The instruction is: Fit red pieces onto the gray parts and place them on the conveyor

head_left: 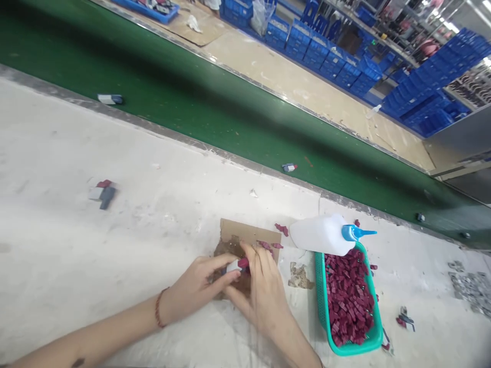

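Over a piece of brown cardboard, my left hand pinches a small grey-and-white plastic part between thumb and fingers. My right hand is closed at the other end of it, its fingers on a dark red piece. The fingers partly hide where the two pieces meet. A few loose red pieces lie at the cardboard's far edge. Right of my hands stands a green basket full of red pieces. A white squeeze bottle with a blue nozzle lies at the basket's far end.
Beyond the white worktop runs a green conveyor belt carrying several small parts. A grey-and-red assembly lies at left. Metal pieces are at far right. Blue crates line the far side.
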`<act>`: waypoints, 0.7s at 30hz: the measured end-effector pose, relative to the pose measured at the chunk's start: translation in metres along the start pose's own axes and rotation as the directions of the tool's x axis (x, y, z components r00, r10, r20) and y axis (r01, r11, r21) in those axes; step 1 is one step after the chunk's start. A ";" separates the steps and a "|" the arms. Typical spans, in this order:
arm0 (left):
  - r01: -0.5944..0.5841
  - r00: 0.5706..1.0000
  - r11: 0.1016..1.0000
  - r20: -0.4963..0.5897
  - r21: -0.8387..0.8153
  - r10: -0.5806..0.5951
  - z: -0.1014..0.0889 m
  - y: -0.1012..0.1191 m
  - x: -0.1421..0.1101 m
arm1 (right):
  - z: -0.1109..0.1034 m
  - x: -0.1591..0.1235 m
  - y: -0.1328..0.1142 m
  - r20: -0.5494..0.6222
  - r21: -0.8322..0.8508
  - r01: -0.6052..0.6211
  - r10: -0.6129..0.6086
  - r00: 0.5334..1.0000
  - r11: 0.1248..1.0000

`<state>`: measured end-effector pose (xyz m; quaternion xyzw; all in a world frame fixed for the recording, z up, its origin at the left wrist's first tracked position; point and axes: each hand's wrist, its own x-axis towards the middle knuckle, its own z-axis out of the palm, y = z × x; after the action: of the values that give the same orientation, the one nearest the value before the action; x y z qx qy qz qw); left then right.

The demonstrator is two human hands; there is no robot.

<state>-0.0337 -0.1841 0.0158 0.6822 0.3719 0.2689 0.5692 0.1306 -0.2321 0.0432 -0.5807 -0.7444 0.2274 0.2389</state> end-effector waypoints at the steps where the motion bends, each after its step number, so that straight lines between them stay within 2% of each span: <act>1: 0.005 1.000 1.000 -0.026 -0.011 -0.005 -0.003 0.001 0.002 | -0.013 -0.005 0.000 0.027 0.047 -0.006 0.004 1.000 0.999; 3: 0.044 0.994 0.999 -0.103 -0.027 -0.047 -0.012 0.003 0.007 | -0.041 -0.021 0.006 0.027 0.127 -0.050 0.047 0.999 0.991; 4: 0.072 0.986 0.997 -0.148 -0.037 -0.077 -0.017 0.003 0.010 | -0.055 -0.033 0.011 -0.018 0.120 -0.075 0.078 0.997 0.990; 5: 0.100 0.976 0.994 -0.188 -0.052 -0.108 -0.023 0.004 0.013 | -0.067 -0.046 0.018 -0.118 0.079 -0.119 0.128 0.985 0.990; 7: 0.143 0.960 0.986 -0.230 -0.081 -0.158 -0.037 0.005 0.021 | -0.087 -0.071 0.034 -0.319 -0.036 -0.319 0.292 0.902 0.947; 9: 0.177 0.949 0.982 -0.250 -0.073 -0.190 -0.052 0.005 0.031 | -0.098 -0.092 0.050 -0.354 -0.112 -0.469 0.406 0.843 0.876; 12: 0.226 0.927 0.973 -0.319 0.050 -0.199 -0.076 0.001 0.055 | -0.099 -0.108 0.069 -0.280 -0.151 -0.558 0.507 0.816 0.816; 15: 0.174 0.909 0.969 -0.407 0.175 -0.090 -0.094 -0.010 0.094 | -0.096 -0.115 0.081 -0.221 -0.185 -0.545 0.506 0.834 0.817; 21: 0.141 0.848 0.925 -0.526 0.352 0.070 -0.114 -0.030 0.187 | -0.091 -0.133 0.113 -0.279 -0.262 -0.518 0.450 0.848 0.814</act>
<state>-0.0215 0.0363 -0.0003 0.6708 0.5715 0.3588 0.3076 0.3002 -0.3312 0.0328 -0.8031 -0.5696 0.0933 0.1479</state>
